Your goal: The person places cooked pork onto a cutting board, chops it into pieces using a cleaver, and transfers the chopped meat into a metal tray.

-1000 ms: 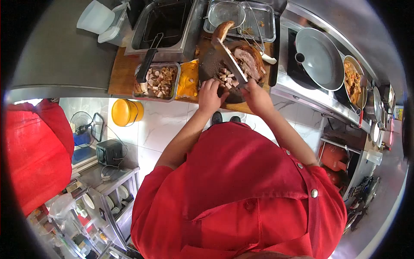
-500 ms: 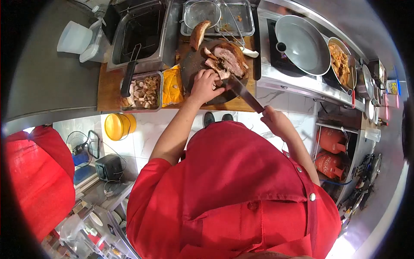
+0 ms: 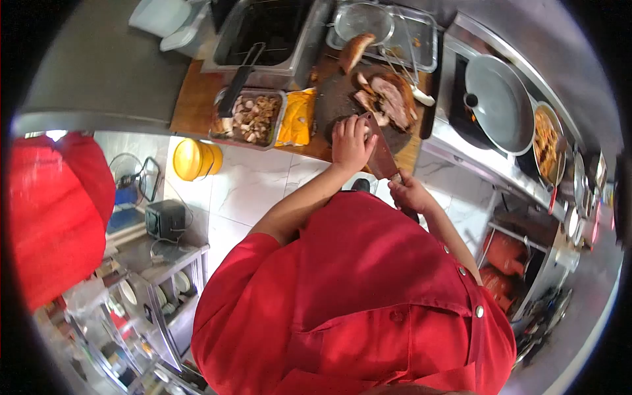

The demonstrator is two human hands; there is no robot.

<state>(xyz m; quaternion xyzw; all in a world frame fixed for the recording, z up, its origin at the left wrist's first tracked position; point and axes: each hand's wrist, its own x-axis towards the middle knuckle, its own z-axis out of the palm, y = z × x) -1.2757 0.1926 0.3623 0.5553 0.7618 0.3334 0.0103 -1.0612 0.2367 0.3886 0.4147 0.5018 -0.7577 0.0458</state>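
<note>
My right hand (image 3: 409, 195) grips the handle of a cleaver (image 3: 382, 155), its broad blade angled up and left across the near edge of the round dark chopping board (image 3: 332, 92). My left hand (image 3: 353, 141) is closed beside the blade's far end, fingers curled around pale pieces of meat that are mostly hidden. Beyond the blade lies a browned roast joint of meat (image 3: 393, 102), cut face showing, with slices at its left. Another browned chunk (image 3: 357, 52) rests at the board's far edge.
Left of the board are a yellow packet (image 3: 297, 118) and a tray of chopped meat (image 3: 278, 135) with a black-handled utensil (image 3: 234, 92) across it. A fryer (image 3: 214, 62) stands behind. Right are a large pan (image 3: 500, 99) and a pan of food (image 3: 546, 141). Another person's red sleeve (image 3: 59, 210) is at far left.
The view has shifted, so the counter appears farther right. The cleaver has come away from the joint, its blade now beside my left hand, which has drawn back from the joint with the meat pieces.
</note>
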